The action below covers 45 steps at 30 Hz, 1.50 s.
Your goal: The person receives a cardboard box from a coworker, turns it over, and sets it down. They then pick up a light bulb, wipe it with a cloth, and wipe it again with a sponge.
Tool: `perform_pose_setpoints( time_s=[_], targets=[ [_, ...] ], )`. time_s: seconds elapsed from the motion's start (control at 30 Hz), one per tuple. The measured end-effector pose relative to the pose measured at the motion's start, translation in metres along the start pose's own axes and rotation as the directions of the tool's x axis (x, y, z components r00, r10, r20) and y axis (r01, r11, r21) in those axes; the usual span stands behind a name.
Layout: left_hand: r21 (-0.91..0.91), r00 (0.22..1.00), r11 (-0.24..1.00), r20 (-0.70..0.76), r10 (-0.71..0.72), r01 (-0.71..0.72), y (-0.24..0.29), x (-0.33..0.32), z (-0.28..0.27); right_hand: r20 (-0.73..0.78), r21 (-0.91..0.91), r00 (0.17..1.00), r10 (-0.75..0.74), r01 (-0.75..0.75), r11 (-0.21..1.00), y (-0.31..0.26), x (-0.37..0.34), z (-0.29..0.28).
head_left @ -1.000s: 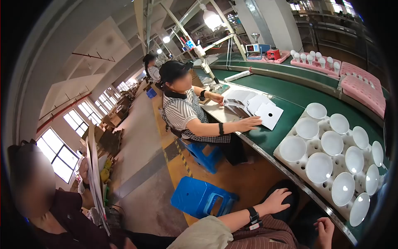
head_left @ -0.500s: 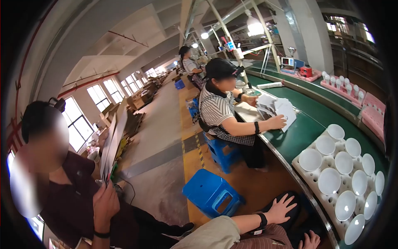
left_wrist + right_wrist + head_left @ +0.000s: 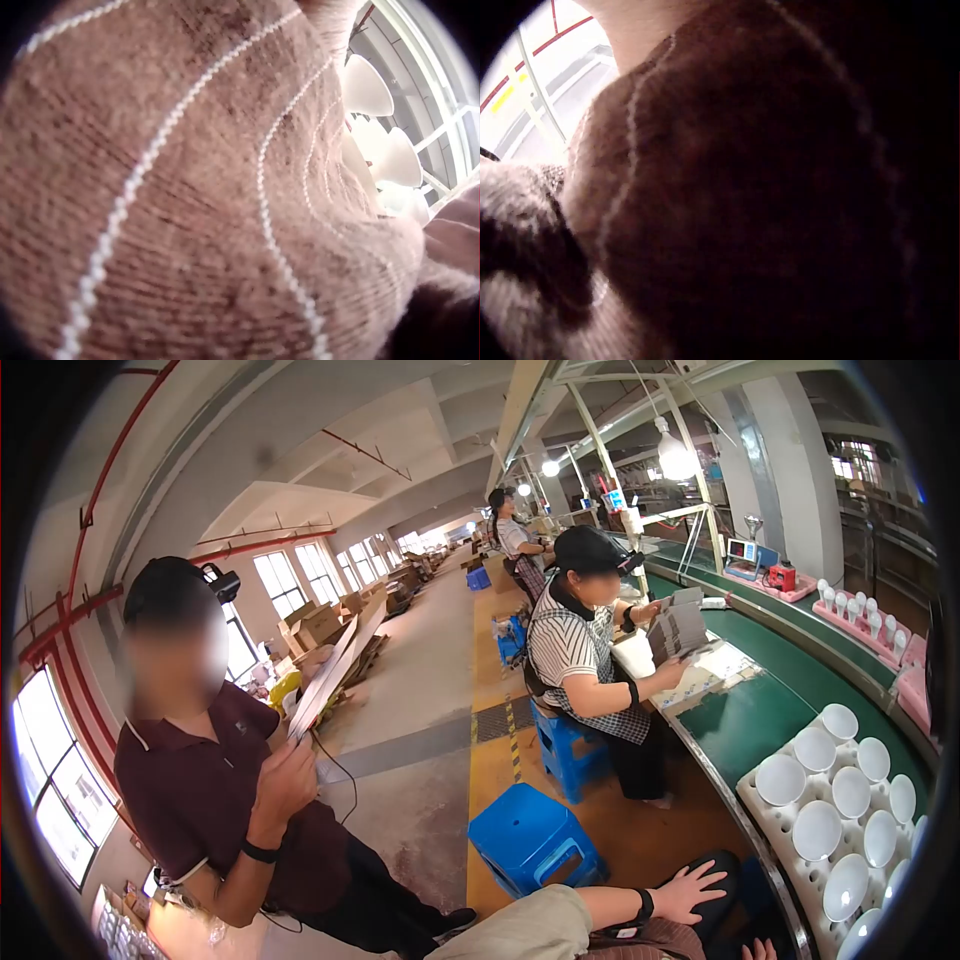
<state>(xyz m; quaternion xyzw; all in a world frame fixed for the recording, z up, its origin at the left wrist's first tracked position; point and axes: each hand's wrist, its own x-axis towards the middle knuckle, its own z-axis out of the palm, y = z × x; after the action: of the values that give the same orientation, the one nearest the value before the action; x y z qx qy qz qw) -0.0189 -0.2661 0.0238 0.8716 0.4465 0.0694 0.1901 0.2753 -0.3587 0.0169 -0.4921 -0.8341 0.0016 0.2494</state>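
In the head view my left hand (image 3: 690, 892) rests with fingers spread on a dark-clothed knee (image 3: 712, 920), a band round its wrist. Only the fingertips of my right hand (image 3: 760, 950) show at the bottom edge, beside the lap; the rest is cut off. Neither hand holds anything visible. Brown cloth with pale stripes (image 3: 202, 187) fills most of the left wrist view, and the same cloth (image 3: 705, 165) darkens the right wrist view. To the right of the knee, wide white bulbs (image 3: 817, 830) stand in rows in a pale holed tray (image 3: 790, 825) on the green bench (image 3: 740, 735).
A blue stool (image 3: 530, 830) stands left of my knee. Beyond it a seated person (image 3: 585, 650) handles grey-white cardboard pieces (image 3: 678, 628) at the bench. Another person (image 3: 210, 780) stands at left holding flat sheets (image 3: 335, 665). Pink trays (image 3: 850, 625) with smaller bulbs line the back.
My view has swung left, so the scene shifts rightward. My left hand stays on the knee, fingers wider spread; my right hand slips mostly out of frame. The seated person lifts the cardboard upright.
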Motion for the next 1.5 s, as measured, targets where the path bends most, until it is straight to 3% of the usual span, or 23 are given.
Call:
perform_pose_setpoints(
  time_s=[0.2, 0.5, 0.57, 0.6, 0.67, 0.9, 1.0, 1.17, 1.3, 1.4, 1.5],
  targets=[
    [-0.042, 0.999, 0.999, 0.043, 0.004, -0.002, 0.013, 0.001, -0.009, 0.014, -0.003, 0.999, -0.043, 0.043, 0.999, 0.003, -0.004, 0.002],
    [0.024, 0.995, 0.995, -0.023, 0.101, -0.100, 0.019, 0.011, 0.002, -0.148, 0.113, 0.985, -0.089, 0.106, 0.988, -0.010, 0.003, 0.000],
    [0.113, 0.981, 0.980, -0.087, 0.176, -0.166, 0.024, 0.011, -0.003, -0.239, 0.051, 0.970, -0.035, 0.048, 0.998, -0.001, -0.013, 0.019],
    [0.143, 0.967, 0.969, -0.130, 0.219, -0.200, 0.027, 0.011, -0.009, -0.210, 0.197, 0.963, 0.166, -0.125, 0.972, -0.016, -0.011, 0.017],
    [0.210, 0.936, 0.942, -0.182, 0.301, -0.263, 0.036, 0.014, -0.013, -0.147, 0.211, 0.975, 0.168, -0.135, 0.968, -0.024, -0.010, -0.003],
    [0.186, 0.956, 0.939, -0.003, 0.294, -0.288, 0.038, 0.039, 0.012, -0.049, 0.166, 0.919, 0.392, -0.380, 0.910, -0.035, -0.062, -0.026],
    [0.169, 0.942, 0.928, 0.026, 0.334, -0.333, 0.041, 0.047, 0.017, -0.054, 0.205, 0.838, 0.542, -0.522, 0.828, -0.048, -0.078, -0.044],
    [0.130, 0.931, 0.922, 0.011, 0.366, -0.364, 0.043, 0.054, 0.015, -0.142, 0.263, 0.745, 0.651, -0.606, 0.751, -0.045, -0.082, -0.077],
    [0.101, 0.928, 0.924, -0.021, 0.373, -0.369, 0.041, 0.053, 0.016, -0.384, 0.349, 0.523, 0.761, -0.681, 0.644, -0.030, -0.065, -0.104],
    [0.100, 0.936, 0.933, -0.033, 0.352, -0.347, 0.037, 0.052, 0.017, -0.436, 0.559, 0.340, 0.833, -0.623, 0.547, 0.002, -0.060, -0.105],
    [0.104, 0.946, 0.943, -0.044, 0.321, -0.315, 0.038, 0.053, 0.016, -0.434, 0.644, 0.296, 0.851, -0.558, 0.523, 0.030, -0.053, -0.118]
  ],
)
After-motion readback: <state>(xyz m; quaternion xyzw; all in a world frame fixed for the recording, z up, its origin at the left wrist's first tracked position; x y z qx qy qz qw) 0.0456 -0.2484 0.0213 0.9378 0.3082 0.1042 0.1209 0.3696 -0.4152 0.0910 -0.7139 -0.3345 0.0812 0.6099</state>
